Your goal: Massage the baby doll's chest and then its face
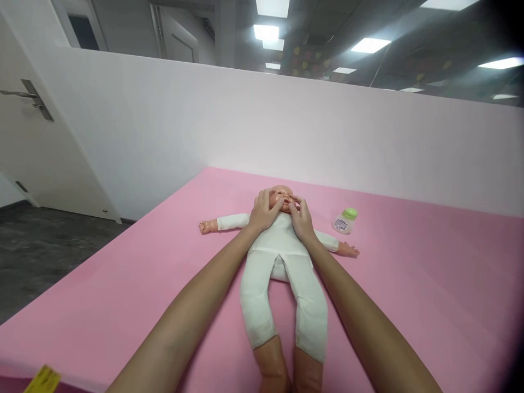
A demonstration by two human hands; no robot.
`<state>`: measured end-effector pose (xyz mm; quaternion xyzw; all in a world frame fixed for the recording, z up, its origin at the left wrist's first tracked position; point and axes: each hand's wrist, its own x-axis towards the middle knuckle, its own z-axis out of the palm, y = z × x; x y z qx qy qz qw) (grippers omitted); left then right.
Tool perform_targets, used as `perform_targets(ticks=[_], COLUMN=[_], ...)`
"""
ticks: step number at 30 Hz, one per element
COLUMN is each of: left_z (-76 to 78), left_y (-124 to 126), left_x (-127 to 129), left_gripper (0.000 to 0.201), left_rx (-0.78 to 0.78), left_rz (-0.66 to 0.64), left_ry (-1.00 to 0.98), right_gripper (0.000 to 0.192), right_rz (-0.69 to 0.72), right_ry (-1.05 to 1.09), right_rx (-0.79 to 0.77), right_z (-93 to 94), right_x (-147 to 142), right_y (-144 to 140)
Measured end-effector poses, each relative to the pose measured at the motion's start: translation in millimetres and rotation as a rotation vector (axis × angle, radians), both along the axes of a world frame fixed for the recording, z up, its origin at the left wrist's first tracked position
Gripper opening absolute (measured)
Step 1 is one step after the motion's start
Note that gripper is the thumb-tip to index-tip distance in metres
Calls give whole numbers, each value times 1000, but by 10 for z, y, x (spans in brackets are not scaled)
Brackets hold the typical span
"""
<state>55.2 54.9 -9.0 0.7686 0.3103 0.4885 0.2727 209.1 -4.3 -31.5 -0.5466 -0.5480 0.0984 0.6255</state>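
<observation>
A baby doll (pixel 282 256) in a white suit lies on its back on the pink mat (pixel 429 284), arms spread, head away from me. My left hand (pixel 266 210) rests on the left side of the doll's face, fingers touching its cheek. My right hand (pixel 301 215) touches the right side of the face with its fingertips. The hands partly hide the doll's head (pixel 283 192). A small bottle (pixel 345 220) with a green cap lies on the mat just right of the doll's shoulder.
A white partition wall (pixel 286 120) stands behind the mat. A white door (pixel 33 136) with a metal handle is at the left, over dark floor (pixel 41 251). A yellow tag (pixel 43 379) shows at the mat's near left corner.
</observation>
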Motion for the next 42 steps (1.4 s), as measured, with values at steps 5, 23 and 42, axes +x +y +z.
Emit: perform_targets(ticks=[5,23,42], left_z=[-6,-15,-15], left_y=[15,26,31], left_x=[3,8,1], left_gripper=[36,38,44], left_rx=[21,38,12], left_rz=[-4,-3,-18], left_ry=[15,20,43], right_gripper=[42,41,56], right_rz=[0,-23,-20], right_ry=[-4,0,-77], right_rx=[5,-12,-31], right_z=[-3,-14,1], right_x=[4,15,14], right_y=[4,14,-6])
